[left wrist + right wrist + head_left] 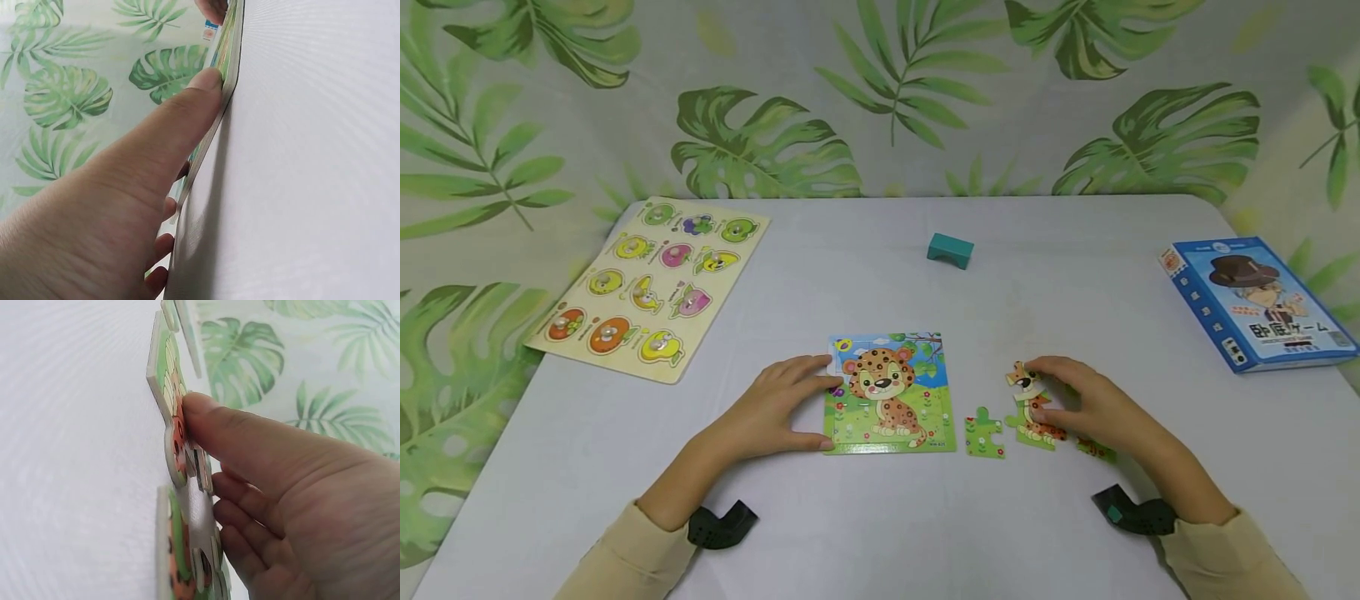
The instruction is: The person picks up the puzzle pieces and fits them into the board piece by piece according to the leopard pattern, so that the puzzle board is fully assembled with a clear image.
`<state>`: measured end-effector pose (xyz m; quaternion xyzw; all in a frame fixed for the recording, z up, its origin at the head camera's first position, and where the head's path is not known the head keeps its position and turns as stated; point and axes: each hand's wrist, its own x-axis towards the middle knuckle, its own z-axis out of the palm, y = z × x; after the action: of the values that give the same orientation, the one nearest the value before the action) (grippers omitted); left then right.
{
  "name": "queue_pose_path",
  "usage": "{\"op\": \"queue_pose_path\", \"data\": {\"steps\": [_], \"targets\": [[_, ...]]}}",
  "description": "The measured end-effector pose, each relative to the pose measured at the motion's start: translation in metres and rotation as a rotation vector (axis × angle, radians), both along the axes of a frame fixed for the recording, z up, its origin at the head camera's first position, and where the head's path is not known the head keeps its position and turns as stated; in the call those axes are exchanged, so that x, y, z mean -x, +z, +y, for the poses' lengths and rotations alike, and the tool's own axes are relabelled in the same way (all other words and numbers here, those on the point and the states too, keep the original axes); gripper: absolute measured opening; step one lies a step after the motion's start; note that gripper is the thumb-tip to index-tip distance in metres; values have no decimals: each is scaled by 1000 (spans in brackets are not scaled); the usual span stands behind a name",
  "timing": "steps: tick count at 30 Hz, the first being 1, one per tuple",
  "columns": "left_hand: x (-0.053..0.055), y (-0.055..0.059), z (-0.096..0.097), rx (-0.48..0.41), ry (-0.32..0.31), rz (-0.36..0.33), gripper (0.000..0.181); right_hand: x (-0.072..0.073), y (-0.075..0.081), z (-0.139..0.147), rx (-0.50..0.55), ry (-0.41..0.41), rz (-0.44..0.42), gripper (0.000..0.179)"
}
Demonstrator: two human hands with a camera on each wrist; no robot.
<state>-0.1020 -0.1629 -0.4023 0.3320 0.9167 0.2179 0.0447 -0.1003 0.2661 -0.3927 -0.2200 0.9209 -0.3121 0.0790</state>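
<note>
A square leopard puzzle board (891,392) lies at the middle of the table, its picture filled in. My left hand (775,412) rests along its left side, thumb and fingers spread and touching the edge. Loose jigsaw pieces lie to the right of the board. My right hand (1093,404) is over them, its forefinger at a leopard-face piece (1025,382) and its thumb touching a leopard-body piece (176,425). A green flowered piece (983,435) lies between board and hand. Another spotted piece (1097,451) shows partly under the right hand.
A wooden fruit puzzle board (640,287) lies at the left edge of the table. Farther back is a teal block (951,250) with an arched underside. At the right edge sits a blue game box (1262,304). Leaf-patterned cloth (767,150) hangs behind.
</note>
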Motion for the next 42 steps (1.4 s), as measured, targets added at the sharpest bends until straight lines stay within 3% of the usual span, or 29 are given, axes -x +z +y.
{"op": "queue_pose_path", "data": {"steps": [13,21,29,35,38,42], "targets": [[0,0,0,-7,-2,6,74,-3,3,-7,-22,-49,72,64],[0,2,2,3,-7,-1,74,-7,13,-16,30,-46,195,63],[-1,5,8,-7,-52,43,68,-14,36,-49,105,-30,228,63],[-4,4,12,32,-32,57,72,-13,32,-85,151,74,267,64],[-6,5,16,60,-24,69,78,-12,27,-104,149,127,236,64],[-7,8,20,95,-28,93,82,-11,21,-127,114,122,139,65]]}}
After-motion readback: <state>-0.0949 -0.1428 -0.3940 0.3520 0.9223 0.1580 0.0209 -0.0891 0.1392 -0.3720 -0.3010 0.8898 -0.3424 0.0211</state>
